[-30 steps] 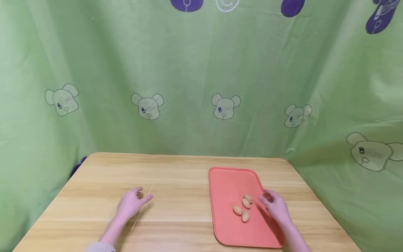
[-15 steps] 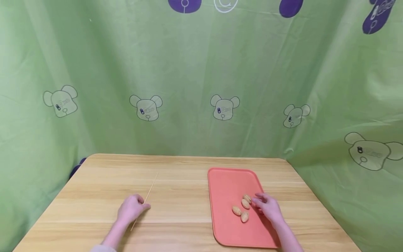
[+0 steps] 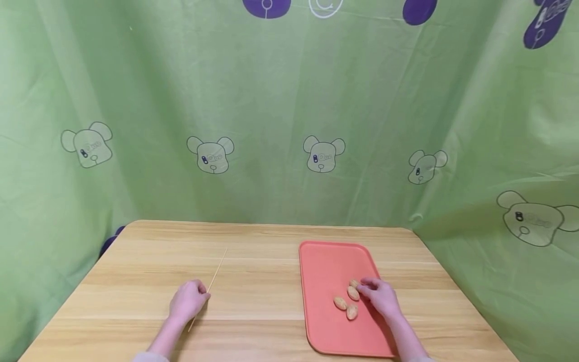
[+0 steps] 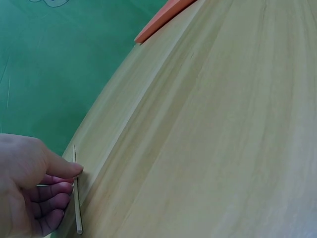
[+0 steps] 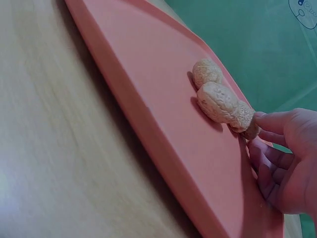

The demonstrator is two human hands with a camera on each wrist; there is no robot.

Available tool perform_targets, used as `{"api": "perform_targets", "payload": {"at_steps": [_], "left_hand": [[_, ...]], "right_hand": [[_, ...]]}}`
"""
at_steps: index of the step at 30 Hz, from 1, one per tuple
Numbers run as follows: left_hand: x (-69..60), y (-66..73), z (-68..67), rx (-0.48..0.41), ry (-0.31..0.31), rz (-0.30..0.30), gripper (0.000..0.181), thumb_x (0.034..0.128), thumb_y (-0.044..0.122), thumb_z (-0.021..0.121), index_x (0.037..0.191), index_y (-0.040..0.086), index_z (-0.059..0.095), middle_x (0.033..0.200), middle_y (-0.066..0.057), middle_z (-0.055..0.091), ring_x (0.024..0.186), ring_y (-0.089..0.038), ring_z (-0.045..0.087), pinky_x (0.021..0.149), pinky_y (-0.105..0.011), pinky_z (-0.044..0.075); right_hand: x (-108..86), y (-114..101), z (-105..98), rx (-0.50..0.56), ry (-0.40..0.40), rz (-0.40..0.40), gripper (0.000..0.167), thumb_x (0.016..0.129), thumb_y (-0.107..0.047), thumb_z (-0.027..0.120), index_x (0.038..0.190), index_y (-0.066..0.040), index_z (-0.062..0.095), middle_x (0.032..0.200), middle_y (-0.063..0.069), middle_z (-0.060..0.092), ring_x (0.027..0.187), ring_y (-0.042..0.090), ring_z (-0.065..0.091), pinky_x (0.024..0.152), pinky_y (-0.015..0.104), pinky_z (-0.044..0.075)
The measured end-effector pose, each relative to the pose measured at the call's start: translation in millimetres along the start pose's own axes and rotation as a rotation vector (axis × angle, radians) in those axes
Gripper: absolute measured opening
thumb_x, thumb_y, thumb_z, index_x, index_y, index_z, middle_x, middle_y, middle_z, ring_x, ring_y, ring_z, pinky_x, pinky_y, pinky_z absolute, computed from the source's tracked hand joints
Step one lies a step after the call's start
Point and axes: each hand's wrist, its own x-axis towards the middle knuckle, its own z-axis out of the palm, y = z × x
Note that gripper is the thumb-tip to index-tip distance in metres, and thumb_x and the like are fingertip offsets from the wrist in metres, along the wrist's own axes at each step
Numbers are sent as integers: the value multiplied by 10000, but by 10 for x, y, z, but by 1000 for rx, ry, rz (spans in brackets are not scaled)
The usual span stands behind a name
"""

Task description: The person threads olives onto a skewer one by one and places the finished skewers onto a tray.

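Note:
On the left of the table my left hand (image 3: 187, 301) pinches a thin wooden stick (image 3: 217, 270) between thumb and fingers. The stick (image 4: 78, 210) lies slanted, its lower end showing past the fingers in the left wrist view. Several tan, wrinkled walnuts (image 3: 352, 311) sit in a loose cluster on a pink tray (image 3: 325, 266). Over the tray's right side, my right hand (image 3: 382, 297) has thumb and fingers at the farthest walnut (image 3: 354, 283). In the right wrist view this walnut (image 5: 252, 131) is between the thumb and fingers, partly hidden by them.
The wooden table (image 3: 253, 301) has a bare stretch between the stick and the tray. Behind and at both sides hangs a green curtain (image 3: 271, 196) with printed bear heads. The tray has a low raised rim.
My left hand has come down and closed its fingers on the stick. My right hand has moved left from the tray's edge to the farthest walnut and taken hold of it.

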Motion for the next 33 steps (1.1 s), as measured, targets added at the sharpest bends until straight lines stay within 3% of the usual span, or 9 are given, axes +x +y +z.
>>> {"api": "perform_targets", "payload": {"at_steps": [10,22,25,30,33], "left_hand": [[-38,5,-18,29,-7,17,106,778,75,631,701,49,563,641,-19,531,575,-178,483,514,-319,407],[-59,13,-4,58,-3,-37,139,805,60,531,667,75,543,602,-19,492,535,-173,460,464,-297,377],[-65,15,-4,67,18,-19,111,813,74,542,709,67,580,628,-12,516,558,-177,482,470,-308,386],[-83,36,-27,77,52,32,103,830,82,549,780,59,636,658,-16,563,570,-179,508,467,-317,393],[-96,65,-45,91,71,73,99,836,87,570,843,54,663,721,-39,615,607,-191,546,487,-332,422]], "right_hand": [[2,19,19,-100,18,-40,293,856,-146,651,1012,102,640,997,244,640,1000,396,556,861,484,408],[-19,93,-20,-86,17,-26,336,865,-184,636,1058,91,623,1060,263,614,1058,436,515,887,512,385],[-35,91,-46,-73,22,-15,356,874,-209,635,1071,87,617,1066,261,611,1024,408,537,860,472,413],[-74,76,-65,62,3,36,366,893,-175,618,1120,108,576,1053,244,615,870,244,616,716,288,487],[-89,55,-66,125,-3,50,360,901,-135,599,1154,117,550,1062,234,608,865,177,617,707,220,484]]}}
